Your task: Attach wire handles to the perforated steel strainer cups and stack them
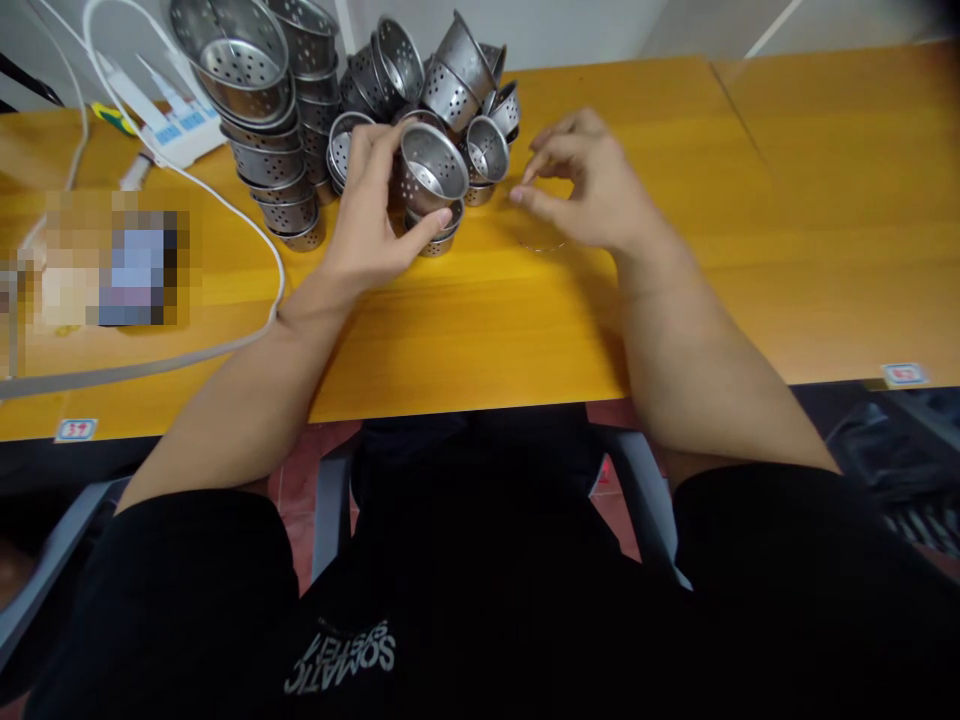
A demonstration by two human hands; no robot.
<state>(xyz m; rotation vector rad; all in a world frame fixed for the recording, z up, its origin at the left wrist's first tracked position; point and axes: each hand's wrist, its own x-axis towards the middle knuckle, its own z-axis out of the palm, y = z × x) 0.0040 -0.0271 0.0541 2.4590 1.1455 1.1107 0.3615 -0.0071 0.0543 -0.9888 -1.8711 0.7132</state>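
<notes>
My left hand [371, 205] is closed round a small perforated metal cup [433, 170], its thumb at the lower front and its fingers at the far rim. The cup is tilted, its mouth turned up toward me. Directly under it stand more nested cups [439, 243] on the table. To the right, my right hand [581, 180] hovers over the wood with thumb and fingertips brought together; whether something thin is between them is unclear. A faint thin curved line [541, 247] shows on the table below that hand.
Tall stacks of perforated cups [274, 165] stand at the back left, and a jumbled pile of cups [454, 85] lies behind my hands. A white cable [277, 270] loops across the left side from a power strip [187, 130]. A blurred-out patch [135, 265] covers objects at left.
</notes>
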